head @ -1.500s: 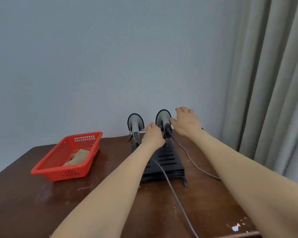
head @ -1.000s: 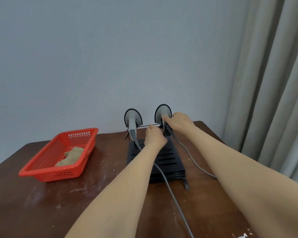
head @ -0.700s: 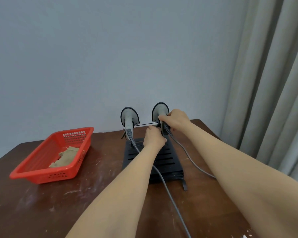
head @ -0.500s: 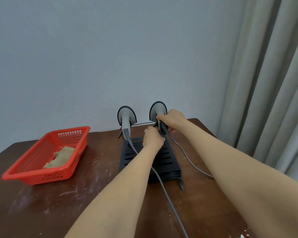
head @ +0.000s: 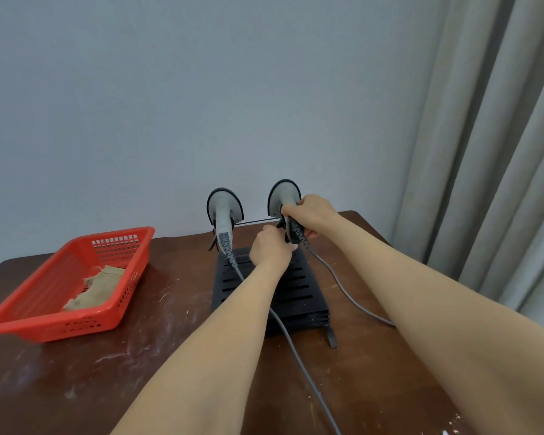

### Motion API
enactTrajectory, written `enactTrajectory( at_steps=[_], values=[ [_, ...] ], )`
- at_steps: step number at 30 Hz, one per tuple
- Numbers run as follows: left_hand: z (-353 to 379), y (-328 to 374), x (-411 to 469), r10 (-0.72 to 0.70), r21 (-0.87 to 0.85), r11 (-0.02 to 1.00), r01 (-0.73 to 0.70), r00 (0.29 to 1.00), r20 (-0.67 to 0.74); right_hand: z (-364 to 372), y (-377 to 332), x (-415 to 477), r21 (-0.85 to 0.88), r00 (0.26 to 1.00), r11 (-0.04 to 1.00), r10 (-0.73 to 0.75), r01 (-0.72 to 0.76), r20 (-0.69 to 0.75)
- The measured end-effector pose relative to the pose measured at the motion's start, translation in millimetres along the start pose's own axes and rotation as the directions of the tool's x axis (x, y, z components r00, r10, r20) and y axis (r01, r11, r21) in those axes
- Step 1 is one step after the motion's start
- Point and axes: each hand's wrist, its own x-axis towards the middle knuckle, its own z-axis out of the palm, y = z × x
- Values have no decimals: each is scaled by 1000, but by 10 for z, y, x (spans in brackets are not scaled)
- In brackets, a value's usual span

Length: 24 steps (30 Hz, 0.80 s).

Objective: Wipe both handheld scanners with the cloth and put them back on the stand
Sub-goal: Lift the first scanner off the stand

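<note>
At the stand [head: 307,304], right hand [head: 311,215] grips right scanner [head: 283,196]; left hand [head: 270,250] curled, hold unclear.

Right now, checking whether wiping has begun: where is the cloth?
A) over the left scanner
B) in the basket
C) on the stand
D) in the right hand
B: the cloth lies in the red basket, left of the stand.

Scuffed dark wooden table [head: 170,356] here, carrying a red basket [head: 76,324] on its left, a black slatted stand [head: 296,296] at centre-back, and a grey cable [head: 316,384] trailing toward the near edge.
</note>
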Motion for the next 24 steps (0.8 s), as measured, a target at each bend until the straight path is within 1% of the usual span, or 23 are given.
enactTrajectory(
  at_steps=[6, 9, 12, 16, 24],
  values=[
    [43, -18, -5, 62, 114, 992, -55, 997, -52, 7, -7, 37, -70, 999, 997, -16, 13, -45],
    [37, -10, -28, 101, 169, 981, -90, 993, -57, 23, -8, 32, -173, 996, 985, -16, 0, -90],
    [40, -7, -16, 95, 168, 982, -84, 994, -56, 48, 1, 24, -206, 990, 979, -28, -1, -137],
    [53, -11, -11, 78, 171, 983, -68, 996, -53, 74, 9, -6, -176, 986, 984, -39, 10, -161],
    [47, -16, 3, 60, 167, 985, -54, 998, -29, 173, 54, 3, -10, 979, 1000, -25, 23, -201]
  ],
)
